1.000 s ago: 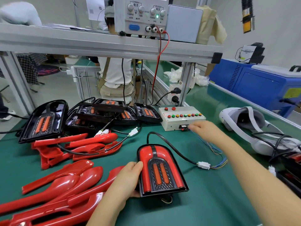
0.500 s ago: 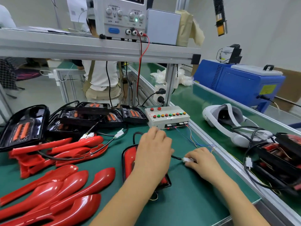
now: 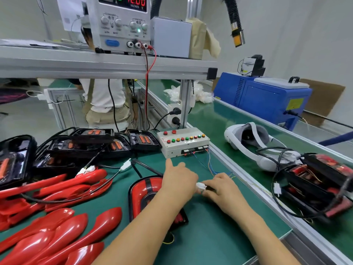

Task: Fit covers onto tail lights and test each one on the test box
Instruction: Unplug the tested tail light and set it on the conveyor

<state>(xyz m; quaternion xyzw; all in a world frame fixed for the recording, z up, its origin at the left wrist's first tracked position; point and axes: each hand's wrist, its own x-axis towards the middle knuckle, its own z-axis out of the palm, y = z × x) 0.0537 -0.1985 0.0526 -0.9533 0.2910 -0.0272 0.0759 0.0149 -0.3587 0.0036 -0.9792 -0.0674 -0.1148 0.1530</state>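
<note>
Both hands meet low over the tabletop (image 3: pixel 219 236), just right of the covered tail light (image 3: pixel 147 190), which lies flat under the left forearm. Right hand (image 3: pixel 224 190) pinches the white connector (image 3: pixel 201 187). Left hand (image 3: pixel 179 180) touches it; its grip is hidden, cannot tell.

Risks:
- plug halves skewed, pins bend
- thin wires (image 3: pixel 210 167) to test box (image 3: pixel 183 146) tugged loose
- forearm drags the light

We record the right hand (image 3: pixel 223 190) gone from the test box (image 3: pixel 183 144) and now at the white connector (image 3: pixel 201 186). The left hand (image 3: pixel 179 180) has left the tail light (image 3: pixel 147 190) edge and joins it, both pinching the connector.
</note>
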